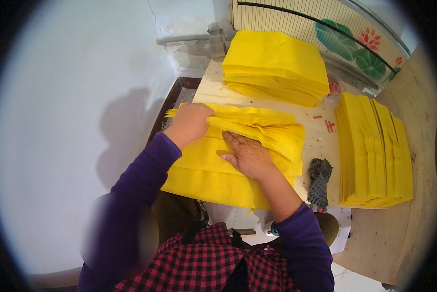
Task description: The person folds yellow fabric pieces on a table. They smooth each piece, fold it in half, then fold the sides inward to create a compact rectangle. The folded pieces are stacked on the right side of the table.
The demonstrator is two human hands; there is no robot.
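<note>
A pile of yellow fabric pieces lies in front of me, its near part hanging over the table's front edge. My left hand is closed around the left end of a gathered fold of yellow fabric on top. The thumb side is turned toward the fold, and some fingertips are hidden. Flat on the fabric just below that fold rests my right hand, fingers stretched out and thumb apart. Its fingertips touch the fold's lower edge.
A thick yellow stack stands at the back of the wooden table, another yellow stack at the right. Between them lie red scraps. A grey knitted item is near the front edge, a glass jar at the back left. A white wall borders the left.
</note>
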